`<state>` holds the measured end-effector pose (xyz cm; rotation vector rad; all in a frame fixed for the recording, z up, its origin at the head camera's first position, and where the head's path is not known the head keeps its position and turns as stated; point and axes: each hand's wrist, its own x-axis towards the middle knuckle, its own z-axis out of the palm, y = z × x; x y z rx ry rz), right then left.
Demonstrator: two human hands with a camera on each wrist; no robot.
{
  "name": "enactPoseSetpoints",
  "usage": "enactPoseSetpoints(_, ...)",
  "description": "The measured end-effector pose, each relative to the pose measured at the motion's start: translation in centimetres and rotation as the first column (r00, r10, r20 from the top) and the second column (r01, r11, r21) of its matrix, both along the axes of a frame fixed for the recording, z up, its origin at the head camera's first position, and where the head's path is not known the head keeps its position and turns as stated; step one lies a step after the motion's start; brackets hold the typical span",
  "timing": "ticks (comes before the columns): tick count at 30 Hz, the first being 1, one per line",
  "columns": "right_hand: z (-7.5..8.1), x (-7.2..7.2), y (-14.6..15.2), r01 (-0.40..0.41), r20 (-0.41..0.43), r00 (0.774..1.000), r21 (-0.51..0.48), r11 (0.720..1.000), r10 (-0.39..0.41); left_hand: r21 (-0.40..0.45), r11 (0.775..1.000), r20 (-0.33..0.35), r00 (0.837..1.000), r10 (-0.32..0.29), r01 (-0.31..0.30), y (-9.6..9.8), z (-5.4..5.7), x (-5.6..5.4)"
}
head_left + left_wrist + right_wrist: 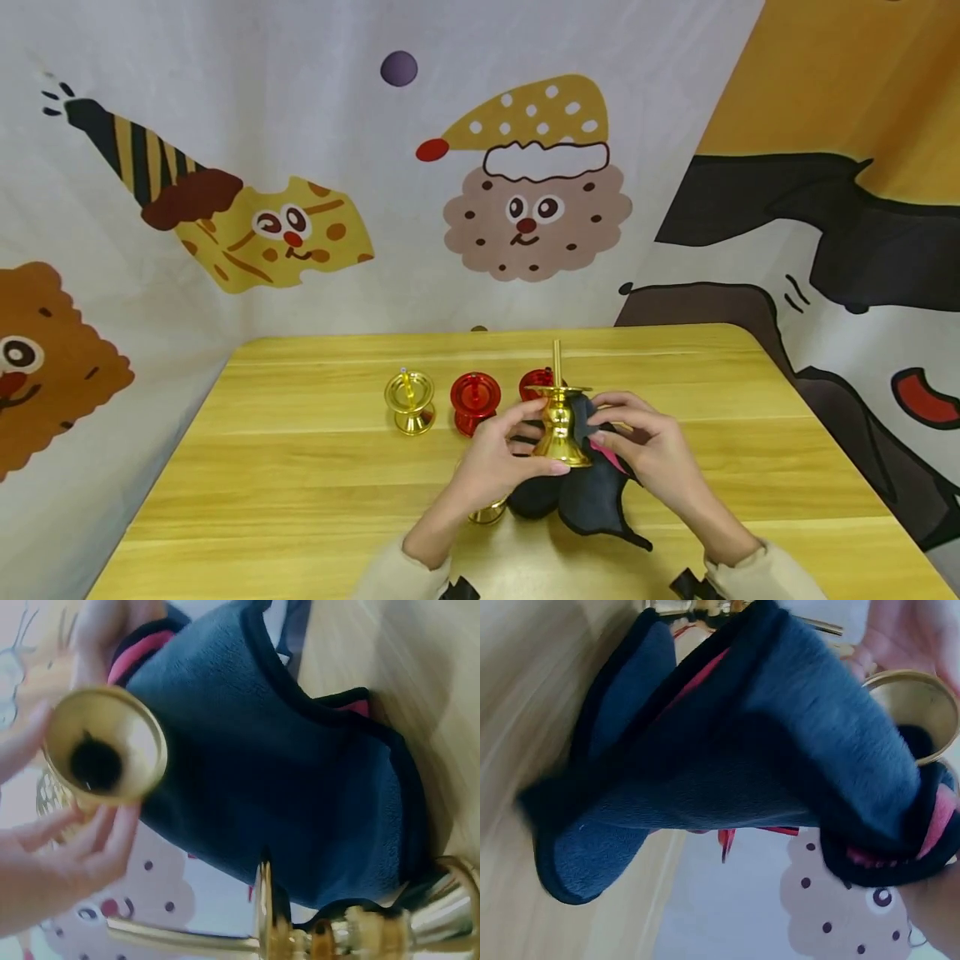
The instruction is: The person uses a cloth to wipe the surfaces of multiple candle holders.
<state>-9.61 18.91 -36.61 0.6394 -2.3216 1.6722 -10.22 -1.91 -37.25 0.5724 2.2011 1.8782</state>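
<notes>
Gold candle holder (558,421) is clamped in the left grip (487,458), thumb at the flared base; its long axis is held near upright, spike up. Dark pink-lined cloth (588,496) is pinched by the right grip (652,443), just right of the holder's stem; whether stem is touched by cloth cannot be told. Stem's right side is faced by the right grip. Behind, on the counter (300,467), a row is formed by one yellow-gold holder (415,421), a red holder (476,400) and a partly hidden red piece (534,382). Another gold piece (487,512) is mostly covered by the left forearm.
</notes>
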Motion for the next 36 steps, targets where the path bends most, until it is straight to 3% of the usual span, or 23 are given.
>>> enactPoseSetpoints(2,-0.1,0.0,-0.4,0.024,-0.056,0.998,0.042,0.999,-0.022,-0.094,0.994,-0.098,0.994,0.049,-0.058,0.5,0.0,0.2)
enactPoseSetpoints(5,-0.2,0.1,-1.3,0.107,-0.178,0.981,0.151,0.983,-0.079,-0.228,0.962,-0.25,0.964,0.091,-0.15,1.3,-0.1,0.4)
enactPoseSetpoints(7,-0.3,0.2,-1.7,0.155,-0.249,0.963,0.204,0.967,-0.102,-0.27,0.947,-0.296,0.951,0.092,-0.176,1.6,-0.2,0.4)
enactPoseSetpoints(9,-0.3,0.2,-1.8,0.161,-0.288,0.953,0.216,0.963,-0.095,-0.257,0.955,-0.261,0.962,0.079,-0.149,1.4,-0.3,0.3)
enactPoseSetpoints(13,-0.7,-0.2,-0.7,-0.01,-0.204,0.979,0.086,0.996,0.028,-0.096,0.995,-0.053,0.999,-0.012,0.007,0.5,-0.2,0.0)
enactPoseSetpoints(15,-0.9,-0.5,0.1,-0.092,-0.127,0.988,0.0,0.996,0.091,0.021,0.997,0.04,0.996,-0.076,0.075,-0.1,0.0,-0.1)
enactPoseSetpoints(17,-1.1,-0.6,0.7,-0.136,-0.061,0.989,-0.065,0.989,0.132,0.125,0.985,0.1,0.986,-0.132,0.119,-0.4,0.3,-0.2)
enactPoseSetpoints(20,-1.2,-0.7,1.0,-0.132,-0.014,0.991,-0.099,0.986,0.131,0.142,0.984,0.115,0.985,-0.126,0.109,-0.4,0.6,-0.1)
enactPoseSetpoints(22,-1.1,-0.6,0.7,-0.108,-0.035,0.994,-0.078,0.991,0.106,0.047,0.997,0.062,0.996,-0.067,0.064,0.0,0.6,0.1)
enactPoseSetpoints(24,-0.8,-0.4,0.1,-0.066,-0.097,0.993,-0.021,0.998,0.064,-0.103,0.995,-0.044,0.999,0.011,-0.015,0.6,0.5,0.4)
enactPoseSetpoints(27,-0.6,-0.1,-1.0,0.025,-0.239,0.971,0.104,0.994,0.0,-0.287,0.947,-0.248,0.966,0.076,-0.148,1.5,0.4,0.9)
enactPoseSetpoints(29,-0.5,0.0,-1.5,0.068,-0.311,0.95,0.159,0.985,-0.015,-0.334,0.922,-0.309,0.947,0.089,-0.196,1.8,0.4,1.1)
enactPoseSetpoints(31,-0.5,0.0,-1.4,0.059,-0.319,0.948,0.165,0.985,-0.004,-0.306,0.938,-0.265,0.961,0.081,-0.163,1.8,0.3,1.1)
enactPoseSetpoints(34,-0.7,-0.2,-0.6,-0.025,-0.24,0.97,0.09,0.996,0.046,-0.139,0.99,-0.057,0.998,0.02,-0.028,1.0,0.2,0.7)
enactPoseSetpoints(36,-0.8,-0.3,0.1,-0.085,-0.156,0.984,0.025,0.996,0.087,0.025,0.998,0.076,0.995,-0.061,0.059,0.4,0.2,0.4)
